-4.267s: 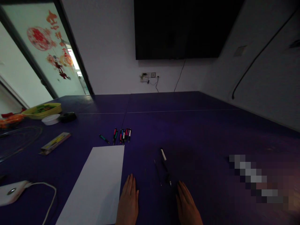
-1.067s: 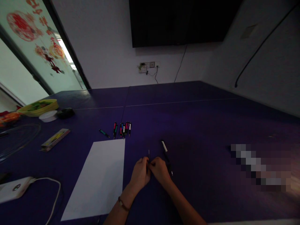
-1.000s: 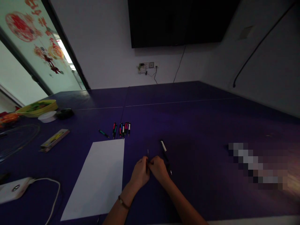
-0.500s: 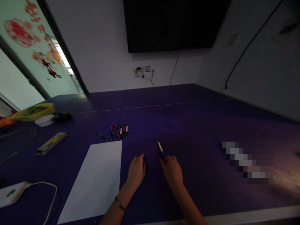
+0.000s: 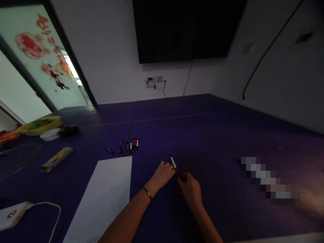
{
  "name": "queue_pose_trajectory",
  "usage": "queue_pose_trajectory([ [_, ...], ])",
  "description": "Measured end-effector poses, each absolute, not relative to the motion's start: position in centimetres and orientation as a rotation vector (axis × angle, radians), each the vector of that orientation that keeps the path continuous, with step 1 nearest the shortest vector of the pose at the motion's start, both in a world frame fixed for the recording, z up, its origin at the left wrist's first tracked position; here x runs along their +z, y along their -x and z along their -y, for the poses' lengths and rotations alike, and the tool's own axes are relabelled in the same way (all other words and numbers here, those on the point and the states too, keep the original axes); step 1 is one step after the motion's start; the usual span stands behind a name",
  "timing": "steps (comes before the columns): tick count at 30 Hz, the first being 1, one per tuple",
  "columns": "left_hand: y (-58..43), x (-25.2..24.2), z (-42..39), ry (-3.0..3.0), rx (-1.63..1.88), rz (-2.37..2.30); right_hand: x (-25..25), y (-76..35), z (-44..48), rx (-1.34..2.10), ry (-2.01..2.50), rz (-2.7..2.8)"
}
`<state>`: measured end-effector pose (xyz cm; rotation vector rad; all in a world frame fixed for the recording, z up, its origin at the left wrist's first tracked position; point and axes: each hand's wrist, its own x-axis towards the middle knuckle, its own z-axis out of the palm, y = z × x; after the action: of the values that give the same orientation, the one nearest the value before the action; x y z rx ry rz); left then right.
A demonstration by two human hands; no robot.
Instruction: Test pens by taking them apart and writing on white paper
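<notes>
Before me a broad purple table (image 5: pixel 215 135) stretches toward a pale wall (image 5: pixel 106 50), dimly lit.
A big dark television (image 5: pixel 181 30) hangs on that wall, with sockets (image 5: pixel 159 79) and thin cords (image 5: pixel 187 79) below it. To my left stands a dark-framed glass panel (image 5: pixel 15 72) bearing red decorations (image 5: pixel 29 45), a bright strip of light (image 5: pixel 71 65) showing near its right edge. On my right, a grey side wall (image 5: pixel 291 91) slants toward me, with a small plate (image 5: pixel 248 48) and a thick black cable (image 5: pixel 266 51) on it. Thin seams (image 5: pixel 189 116) cross the table, which shines faintly at its far left corner.
</notes>
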<state>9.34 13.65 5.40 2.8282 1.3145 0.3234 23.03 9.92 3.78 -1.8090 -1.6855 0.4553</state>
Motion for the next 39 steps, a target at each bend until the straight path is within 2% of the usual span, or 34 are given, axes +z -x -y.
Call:
queue_pose_trajectory([
  [4,-7.9,5.9,-12.9,-2.521,0.562,-1.251,4.0,-24.7,-9.5,0.696,1.435,1.504],
  [8,-7.1,6.9,-11.4,-2.238,0.779,-1.116,5.0,-24.9,-8.5,0.882,1.280,1.455],
  [28,-6.5,8.3,-9.9,-2.178,0.811,-1.144,6.0,-24.6,-8.1,0.693,1.227,1.603],
  [33,-7.1,8.4,-9.4,-2.070,0.853,-1.076,5.9,-24.0,-7.9,0.810,1.193,1.625],
  [39,-8.4,7.3,-9.1,-1.401,1.126,-1.072,6.2,-23.4,-7.2,1.106,1.146,1.405],
])
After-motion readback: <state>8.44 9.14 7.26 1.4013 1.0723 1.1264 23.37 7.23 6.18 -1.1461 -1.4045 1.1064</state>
